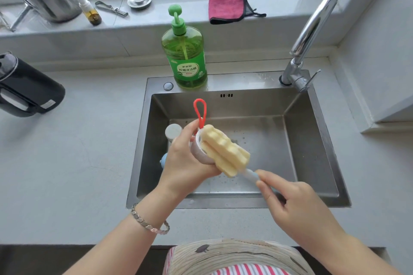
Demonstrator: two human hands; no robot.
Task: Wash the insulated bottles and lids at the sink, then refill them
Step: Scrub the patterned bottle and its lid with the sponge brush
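Over the steel sink [312, 140], my left hand [187, 158] grips a small white bottle lid [199, 147] with a red loop strap [200, 111] sticking up from it. My right hand [295, 205] holds the pale handle of a sponge brush [225, 152], whose yellow ribbed sponge head lies against the lid's open side. Behind my left hand, a white-topped bottle [173, 131] and a pale blue part [163, 160] show in the sink's left side, mostly hidden.
A green dish soap pump bottle [185, 60] stands on the sink's back rim. The chrome tap [310, 35] arches at the right corner. A black kettle [24, 87] sits on the left counter. On the sill are a steel pot, spray bottle, peeler, sink plug and pink cloth [230, 9].
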